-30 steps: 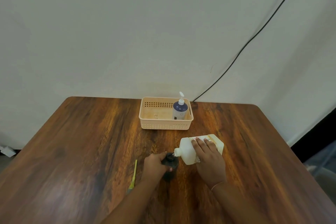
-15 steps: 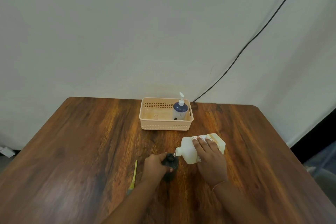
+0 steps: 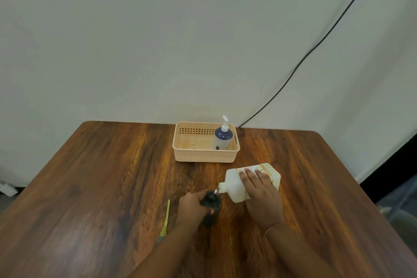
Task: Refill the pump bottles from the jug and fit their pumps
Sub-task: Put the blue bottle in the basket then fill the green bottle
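Jug (image 3: 233,184) white, tipped, right hand (image 3: 261,196) clasping it — left hand (image 3: 191,206) gripping dark open-necked bottle (image 3: 213,202)

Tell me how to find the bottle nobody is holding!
On the wooden table, look along the far edge for the peach basket. The blue bottle stands upright in its right end. Only it wears a white pump, above a dark blue upper half.
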